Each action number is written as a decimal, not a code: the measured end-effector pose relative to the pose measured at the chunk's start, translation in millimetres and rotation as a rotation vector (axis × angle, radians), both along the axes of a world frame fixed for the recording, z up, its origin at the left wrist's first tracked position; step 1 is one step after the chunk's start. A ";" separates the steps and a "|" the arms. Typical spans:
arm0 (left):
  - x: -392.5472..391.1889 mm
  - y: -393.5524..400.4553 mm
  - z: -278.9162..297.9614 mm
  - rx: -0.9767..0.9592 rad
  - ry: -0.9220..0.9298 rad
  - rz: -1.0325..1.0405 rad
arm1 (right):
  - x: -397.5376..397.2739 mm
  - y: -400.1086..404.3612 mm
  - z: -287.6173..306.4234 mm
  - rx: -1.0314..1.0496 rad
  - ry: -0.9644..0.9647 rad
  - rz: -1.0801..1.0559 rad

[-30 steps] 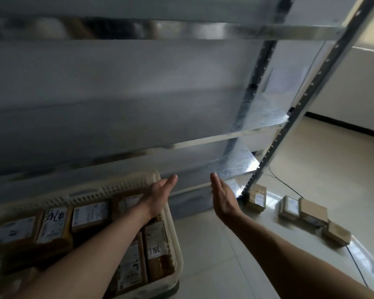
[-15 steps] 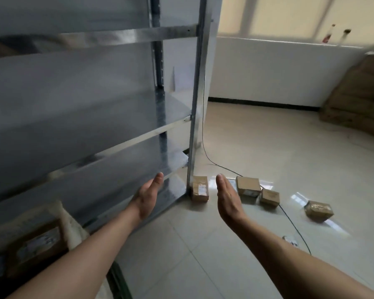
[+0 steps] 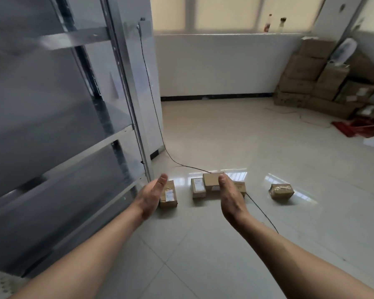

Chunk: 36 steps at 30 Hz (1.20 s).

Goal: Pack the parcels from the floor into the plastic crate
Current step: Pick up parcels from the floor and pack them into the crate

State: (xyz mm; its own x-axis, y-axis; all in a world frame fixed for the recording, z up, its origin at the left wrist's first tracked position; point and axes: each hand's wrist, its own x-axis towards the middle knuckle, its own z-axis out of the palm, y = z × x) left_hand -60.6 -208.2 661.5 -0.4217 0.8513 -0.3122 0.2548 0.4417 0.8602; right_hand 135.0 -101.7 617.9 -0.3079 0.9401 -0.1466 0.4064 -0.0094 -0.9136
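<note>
Parcels (image 3: pixel 168 194) on the floor (image 3: pixel 225 244), white labels unreadable.

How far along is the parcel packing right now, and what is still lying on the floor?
Nothing shows as done here: the plastic crate is barely in view at the bottom left. Nothing is in hand: the bare left hand and bare right hand are open and empty. Left to pack: the labelled brown cardboard parcel by the metal shelving, a cluster of brown parcels, and a taped brown parcel apart.

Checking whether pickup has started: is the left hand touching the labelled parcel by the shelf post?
Cannot tell. In the head view the left hand, open, overlaps the labelled parcel's left edge, but depth is unclear.
</note>
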 end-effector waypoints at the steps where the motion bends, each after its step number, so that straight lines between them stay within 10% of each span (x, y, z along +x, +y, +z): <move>1: 3.6 10.3 -2.5 0.001 0.008 -0.011 | 6.0 6.2 -1.5 -0.010 0.001 -0.021; 36: 209.4 432.6 -86.9 -0.117 0.017 -0.539 | 240.2 305.6 -97.3 -0.247 -0.030 -0.588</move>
State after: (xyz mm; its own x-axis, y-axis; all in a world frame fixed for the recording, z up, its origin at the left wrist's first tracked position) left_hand 148.9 224.4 574.6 0.0583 0.9080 -0.4148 0.4852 0.3374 0.8067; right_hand 375.2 203.9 520.5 0.2568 0.8881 -0.3813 0.2946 -0.4477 -0.8443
